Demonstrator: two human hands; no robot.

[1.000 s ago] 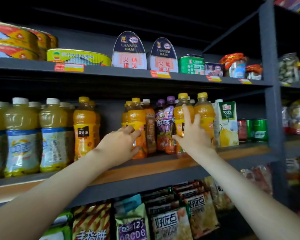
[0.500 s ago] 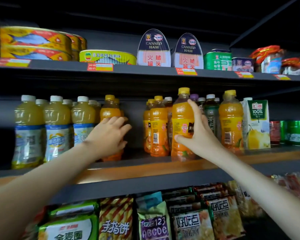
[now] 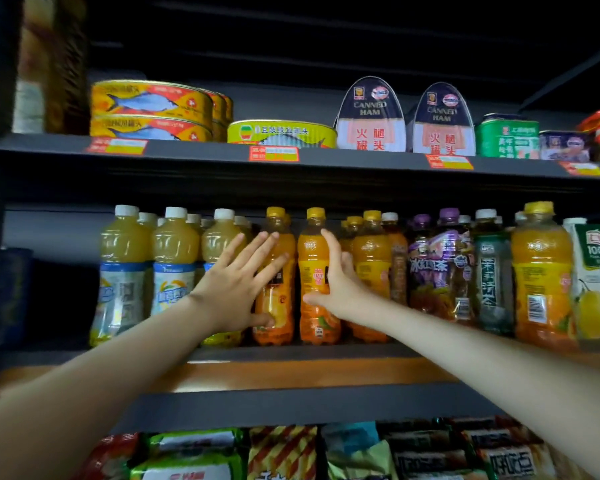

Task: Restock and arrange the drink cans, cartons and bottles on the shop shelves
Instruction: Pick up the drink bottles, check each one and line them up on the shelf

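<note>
Orange bottle (image 3: 317, 323) stands at the front of the shelf (image 3: 291, 372), between the next bottle (image 3: 281, 317) and the orange row on its right, probably being squared into line. The right hand (image 3: 340, 282) grips it: thumb across the front, forefinger up its side, other fingers curled behind. The left hand (image 3: 236, 289) lies flat with fingers spread against the next bottle, likely steadying it. Tins (image 3: 149, 109) sit on the shelf above.
</note>
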